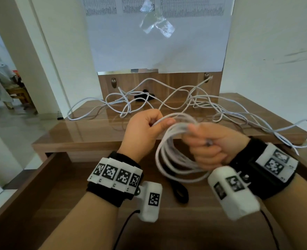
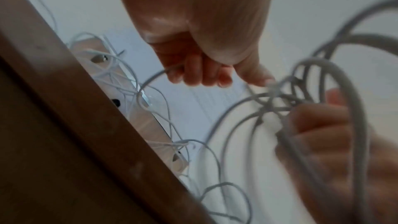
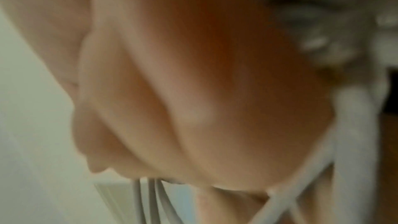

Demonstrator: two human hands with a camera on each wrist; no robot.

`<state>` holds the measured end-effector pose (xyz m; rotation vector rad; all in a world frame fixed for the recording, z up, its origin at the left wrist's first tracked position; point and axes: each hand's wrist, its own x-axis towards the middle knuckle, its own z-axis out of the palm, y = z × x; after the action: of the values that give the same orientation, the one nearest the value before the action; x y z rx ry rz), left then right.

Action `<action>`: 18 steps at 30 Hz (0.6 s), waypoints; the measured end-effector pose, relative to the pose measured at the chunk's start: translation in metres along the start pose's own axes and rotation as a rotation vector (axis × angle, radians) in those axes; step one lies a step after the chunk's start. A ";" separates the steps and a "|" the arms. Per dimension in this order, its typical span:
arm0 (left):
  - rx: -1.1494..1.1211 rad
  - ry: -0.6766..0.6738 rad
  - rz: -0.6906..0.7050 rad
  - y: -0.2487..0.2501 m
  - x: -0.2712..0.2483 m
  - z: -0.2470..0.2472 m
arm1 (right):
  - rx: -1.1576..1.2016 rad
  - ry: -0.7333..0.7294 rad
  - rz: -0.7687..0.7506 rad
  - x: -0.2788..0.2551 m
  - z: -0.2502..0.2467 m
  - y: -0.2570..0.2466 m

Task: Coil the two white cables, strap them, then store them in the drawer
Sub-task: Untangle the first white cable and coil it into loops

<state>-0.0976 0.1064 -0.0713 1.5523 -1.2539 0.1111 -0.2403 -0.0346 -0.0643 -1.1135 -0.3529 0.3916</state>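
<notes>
The right wrist picture is blurry. The right hand [image 3: 193, 91] fills it and hides most of the coil [image 3: 355, 125]. The drawer [image 1: 22, 204] runs off the edge.

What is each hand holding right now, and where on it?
Right hand grips the coil at its top, where the loops bunch. Left hand pinches the loose strand feeding it.

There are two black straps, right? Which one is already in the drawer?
The looped strap lying on the drawer floor, under the coil held in both hands. The other strap sits on the desk among loose cable.
</notes>
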 end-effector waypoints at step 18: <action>0.526 -0.717 0.110 0.019 -0.014 0.031 | 0.305 0.856 -1.061 -0.031 -0.017 -0.039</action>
<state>-0.1335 0.0949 -0.0804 2.0690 -1.9863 -0.0622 -0.2548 -0.0776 -0.0377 -0.5830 -0.0722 -0.9266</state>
